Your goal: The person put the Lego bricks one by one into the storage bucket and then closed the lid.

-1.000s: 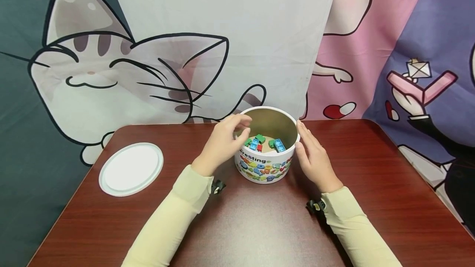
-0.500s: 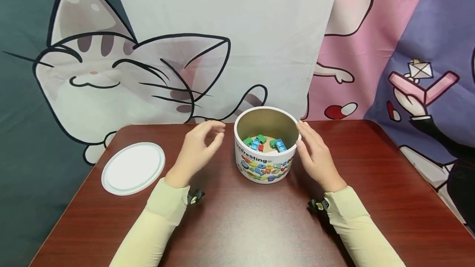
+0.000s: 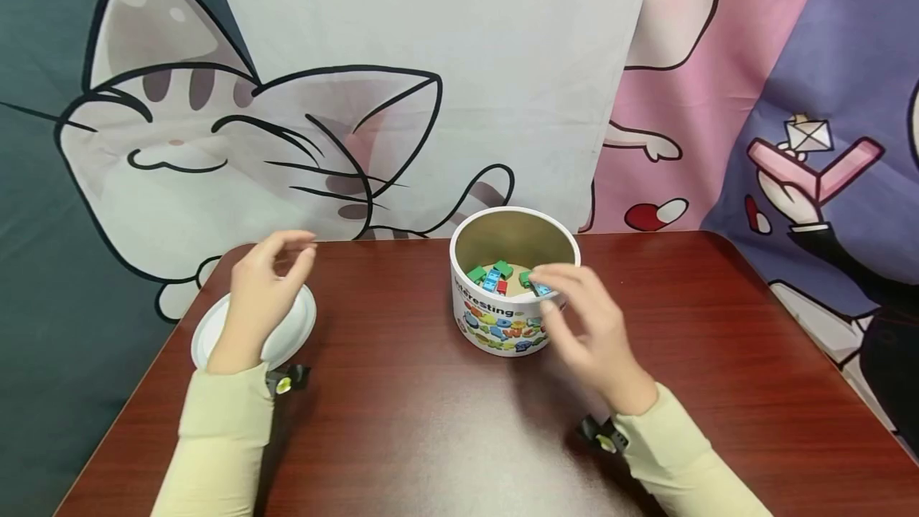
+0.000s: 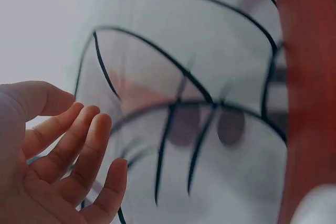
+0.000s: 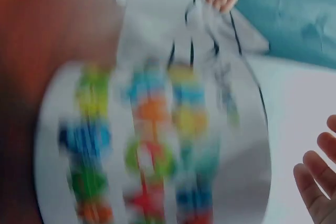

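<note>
A round white bucket printed with colourful letters stands at the middle of the table, its top uncovered. Inside it lie several toy bricks, among them a blue brick, a green brick and a red brick. My right hand is at the bucket's front right, fingers loosely bent and overlapping the rim in the head view. The round white lid lies on the left side of the table. Above it hovers my left hand, holding nothing, with fingers loosely bent, as the left wrist view also shows.
The dark red-brown wooden table reaches back to a hanging cloth with a cartoon cat and other figures. The bucket stands near the table's back edge.
My left hand has moved left from the bucket's rim to above the lid. My right hand has shifted left from the bucket's right side to its front right. Bucket and lid stay put.
</note>
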{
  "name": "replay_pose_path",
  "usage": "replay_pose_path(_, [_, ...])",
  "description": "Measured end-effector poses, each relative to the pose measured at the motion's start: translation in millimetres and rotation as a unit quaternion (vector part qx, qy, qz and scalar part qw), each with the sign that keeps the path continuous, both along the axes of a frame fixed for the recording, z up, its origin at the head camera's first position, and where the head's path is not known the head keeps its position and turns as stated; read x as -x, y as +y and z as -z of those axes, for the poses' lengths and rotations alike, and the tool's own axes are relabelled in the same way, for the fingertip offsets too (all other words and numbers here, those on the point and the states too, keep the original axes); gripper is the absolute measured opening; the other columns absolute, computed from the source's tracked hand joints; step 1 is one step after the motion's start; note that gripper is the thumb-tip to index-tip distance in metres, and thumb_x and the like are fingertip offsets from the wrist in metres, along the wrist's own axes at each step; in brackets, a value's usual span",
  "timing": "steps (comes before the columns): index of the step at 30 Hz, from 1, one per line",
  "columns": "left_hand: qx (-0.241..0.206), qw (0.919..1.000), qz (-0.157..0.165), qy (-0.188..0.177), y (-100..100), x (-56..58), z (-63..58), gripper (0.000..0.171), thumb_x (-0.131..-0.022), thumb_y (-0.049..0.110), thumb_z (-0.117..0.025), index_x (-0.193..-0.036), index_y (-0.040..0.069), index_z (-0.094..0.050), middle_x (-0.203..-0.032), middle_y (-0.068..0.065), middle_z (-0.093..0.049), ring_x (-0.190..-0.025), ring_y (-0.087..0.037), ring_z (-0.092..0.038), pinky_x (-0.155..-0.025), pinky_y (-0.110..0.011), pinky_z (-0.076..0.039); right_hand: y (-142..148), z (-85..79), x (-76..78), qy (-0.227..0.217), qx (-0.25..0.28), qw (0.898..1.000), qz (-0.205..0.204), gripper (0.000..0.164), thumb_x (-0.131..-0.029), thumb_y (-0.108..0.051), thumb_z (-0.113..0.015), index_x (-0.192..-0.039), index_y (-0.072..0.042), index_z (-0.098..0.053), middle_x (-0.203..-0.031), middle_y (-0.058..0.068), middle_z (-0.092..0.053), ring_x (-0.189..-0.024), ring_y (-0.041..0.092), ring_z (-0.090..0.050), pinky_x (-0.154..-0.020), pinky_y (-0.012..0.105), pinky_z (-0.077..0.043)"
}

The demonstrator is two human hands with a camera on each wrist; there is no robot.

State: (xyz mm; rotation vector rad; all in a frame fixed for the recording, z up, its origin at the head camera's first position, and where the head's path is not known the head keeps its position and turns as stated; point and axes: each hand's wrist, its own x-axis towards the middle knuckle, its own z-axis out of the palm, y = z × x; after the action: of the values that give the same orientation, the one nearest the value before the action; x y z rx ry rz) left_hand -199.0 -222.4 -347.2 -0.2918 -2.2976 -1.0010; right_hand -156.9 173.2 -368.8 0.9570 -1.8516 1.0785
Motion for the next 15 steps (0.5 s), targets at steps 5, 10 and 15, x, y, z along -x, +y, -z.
replay_pose_path(5, [0.038, 0.9961, -0.045, -0.065, -37, -11.9, 12.9, 0.023, -0.099, 0.014, -0.062, -0.118, 0.003, -0.070, -0.106, -0.015, -0.073, -0.092, 0.009, -0.057, -0.081, -0.011, -0.044, -32, 11.9, -14.8, -0.037, -0.043, 0.996, -0.074, 0.024, -0.100, -0.013, -0.057, -0.116, -0.001, -0.069, -0.116, 0.014, -0.065, -0.110, 0.026, -0.061, -0.102, 0.025, -0.046])
replay_pose_path(10, [0.057, 0.9800, -0.087, -0.170, -75, -22.7, 31.9, 0.038, -0.101, 0.015, -0.052, -0.134, -0.005, -0.056, -0.119, -0.029, -0.065, -0.108, -0.040, -0.061, -0.087, -0.049, -0.048, -65, 29.3, -14.1, -0.183, -0.087, 0.972, -0.120, 0.023, -0.094, -0.004, -0.062, -0.116, -0.007, -0.069, -0.112, 0.003, -0.067, -0.104, 0.014, -0.062, -0.094, 0.028, -0.052])
replay_pose_path(15, [0.040, 0.9467, -0.119, -0.297, -105, -32.9, 45.5, 0.051, -0.104, 0.022, -0.044, -0.141, -0.012, -0.043, -0.131, -0.037, -0.052, -0.119, -0.054, -0.049, -0.092, -0.064, -0.042, -102, 42.0, -9.9, -0.359, -0.110, 0.916, -0.140, 0.024, -0.094, -0.007, -0.062, -0.117, -0.006, -0.069, -0.109, 0.007, -0.065, -0.096, 0.010, -0.063, -0.087, 0.031, -0.056])
